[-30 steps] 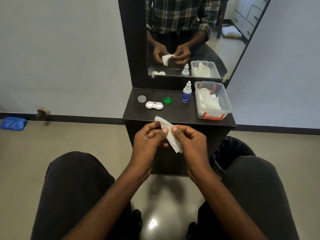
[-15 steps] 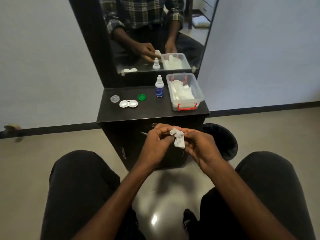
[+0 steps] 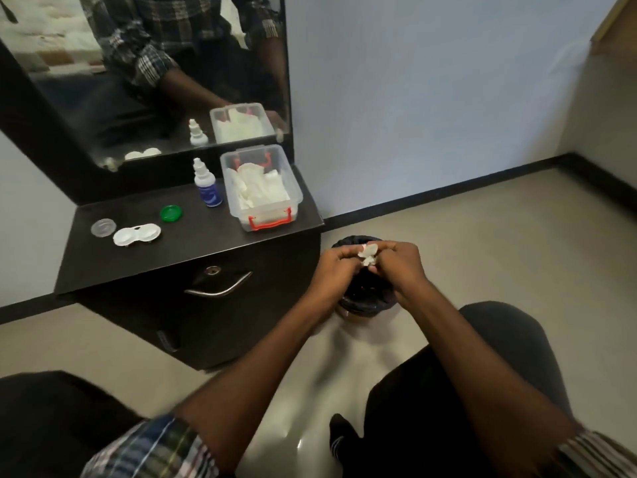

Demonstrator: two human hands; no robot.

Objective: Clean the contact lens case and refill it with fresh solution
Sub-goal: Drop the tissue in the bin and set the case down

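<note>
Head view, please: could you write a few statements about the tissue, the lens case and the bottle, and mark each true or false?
1. Both hands, left hand and right hand, hold a crumpled tissue. True.
2. The tissue is held over the black bin. True.
3. The lens case has both caps screwed on. False: the green cap and clear cap lie beside it.
4. The solution bottle lies on its side. False: it stands upright beside the clear box.

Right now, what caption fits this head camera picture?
Both hands hold a crumpled tissue over the bin, beside the open lens case.
</note>
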